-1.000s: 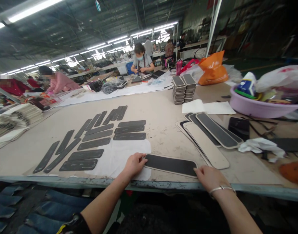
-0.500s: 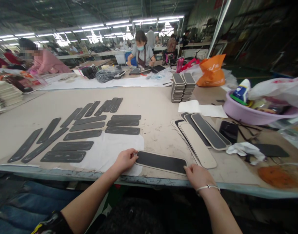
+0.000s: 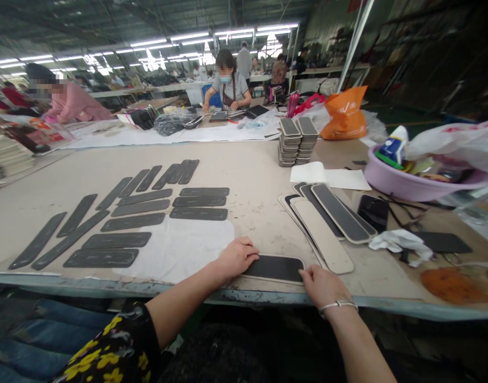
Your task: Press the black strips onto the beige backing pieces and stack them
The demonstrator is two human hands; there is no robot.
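A long dark panel with a pale border (image 3: 275, 267) lies flat at the table's front edge. My right hand (image 3: 323, 284), wearing a bracelet, pinches its right end between thumb and fingers. Across its left part rests my left hand (image 3: 238, 258), fingers bunched together on the panel and hiding that end. Just right of the panel, a fanned pile of similar panels includes a beige one (image 3: 322, 234) and a dark-faced one (image 3: 341, 213). Left of my hands, several glossy dark strips (image 3: 102, 258) are spread on the table, some beside a white sheet (image 3: 167, 252).
Two stacks of bordered panels (image 3: 297, 141) stand farther back, near folded white paper (image 3: 329, 176). On the right are a purple basin (image 3: 423, 183), a phone (image 3: 372, 213), crumpled tissue (image 3: 403, 244) and an orange bag (image 3: 345, 113). Co-workers (image 3: 226, 88) work across the table.
My left hand has moved right, from the panel's left end to over its left part. My right hand stays at the right end. The view has shifted slightly.
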